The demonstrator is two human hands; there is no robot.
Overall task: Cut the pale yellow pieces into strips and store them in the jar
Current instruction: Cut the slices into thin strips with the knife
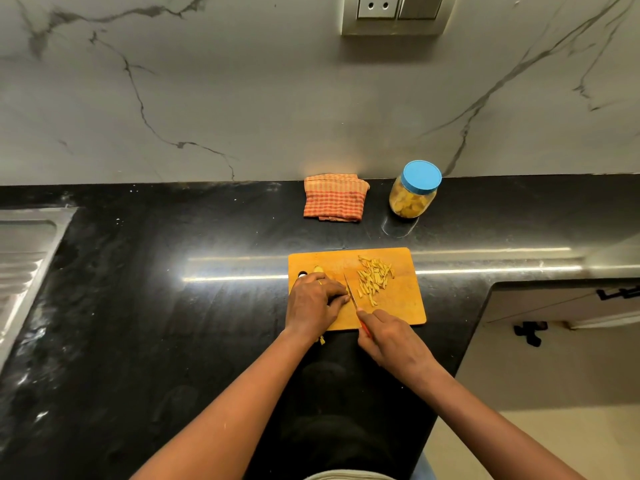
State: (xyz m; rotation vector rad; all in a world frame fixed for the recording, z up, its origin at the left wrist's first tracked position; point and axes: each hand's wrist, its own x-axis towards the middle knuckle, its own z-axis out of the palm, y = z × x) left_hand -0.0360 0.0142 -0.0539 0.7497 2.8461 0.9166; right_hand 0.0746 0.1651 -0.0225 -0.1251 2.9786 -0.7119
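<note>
The left hand [313,303] is resting on the near left part of the orange cutting board [398,303], its fingers [337,296] curled and pressed close together, pinning a pale yellow piece [347,289] to the wood; the fingers are hiding nearly all of that piece, so its shape cannot be told. The right hand [391,337] is hovering over the board's near edge, its fingers wrapped round the red handle of a knife [351,293], and the blade is slanting away from the person with its flat side just beside the left fingertips. A second piece [318,269] is lying at the far side of the left hand, near the round hole in the board's left end. The cut strips [375,278] are lying in a loose heap on the far right part of the board, apart from the blade. The board is sitting on the black bench [173,306], roughly midway between its back edge and its near edge. The jar [412,199] is standing upright near the back edge of the bench, beyond the board's right end, with its blue lid [421,175] on and yellow pieces showing through its wall. A folded checked cloth [334,197] is lying to the left of the jar, against the back edge. A steel drainboard [24,254] is showing at the bench's left edge.
</note>
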